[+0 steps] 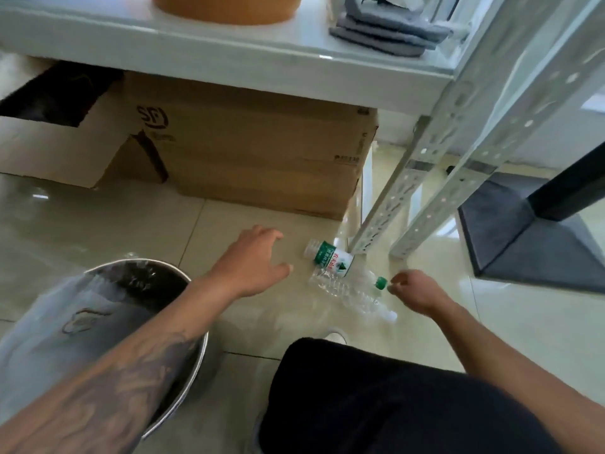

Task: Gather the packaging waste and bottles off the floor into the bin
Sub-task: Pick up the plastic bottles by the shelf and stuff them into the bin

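Note:
Three clear plastic bottles lie together on the tiled floor by the shelf leg. One carries a green and white label (330, 262), one has a green cap (380, 283), and one has a white cap (366, 303). My left hand (253, 263) hovers just left of them, fingers spread, holding nothing. My right hand (414, 291) is just right of the green cap, fingers curled, nearly touching it. The round metal bin (199, 358), lined with a clear bag, stands at the lower left under my left forearm.
Cardboard boxes (262, 158) sit under a white metal shelf (229, 57) behind the bottles. Perforated shelf legs (393, 204) stand right beside the bottles. A dark stand base (530, 244) lies at the right. My knee in dark trousers (376, 398) fills the lower middle.

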